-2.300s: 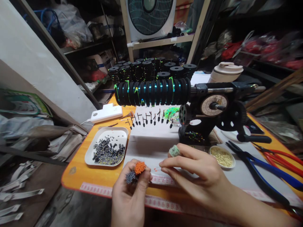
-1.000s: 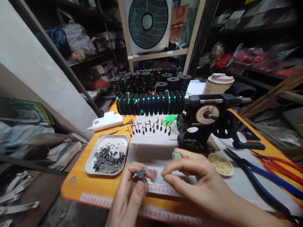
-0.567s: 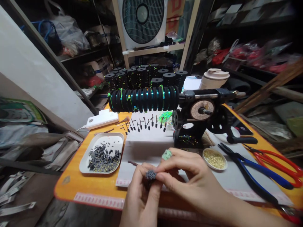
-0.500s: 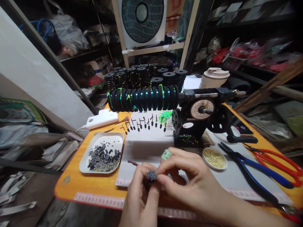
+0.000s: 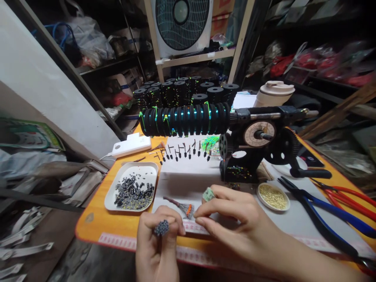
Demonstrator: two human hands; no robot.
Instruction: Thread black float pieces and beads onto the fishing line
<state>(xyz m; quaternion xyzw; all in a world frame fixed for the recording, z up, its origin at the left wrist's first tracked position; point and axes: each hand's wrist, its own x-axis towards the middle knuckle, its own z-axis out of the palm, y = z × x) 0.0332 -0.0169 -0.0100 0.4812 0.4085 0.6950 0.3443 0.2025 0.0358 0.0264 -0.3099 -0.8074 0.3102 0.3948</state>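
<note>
My left hand (image 5: pixel 158 246), at the table's front edge, is closed around a bundle of small grey-tipped pieces (image 5: pixel 161 227). To its right, my right hand (image 5: pixel 235 219) has thumb and index finger pinched together; whatever they hold is too small to make out. A green lump (image 5: pixel 208 194) sits at a finger of that hand. Between the hands, a small dark brush-like piece with an orange band (image 5: pixel 188 210) lies on white paper (image 5: pixel 173 176). The white tray (image 5: pixel 131 166) at the left holds black and grey bits.
Behind the paper stands a hand-cranked winding machine (image 5: pixel 243 149) with a black ribbed roller (image 5: pixel 185 119). Small black-ended pieces stand below it. At the right are a dish of gold bits (image 5: pixel 273 197), blue-handled pliers (image 5: pixel 311 211), red-handled scissors (image 5: pixel 343 196) and a lidded cup (image 5: pixel 273 94).
My left hand has moved left and down with the bundle, apart from my right hand. The orange-banded piece now shows between them. The view has shifted slightly.
</note>
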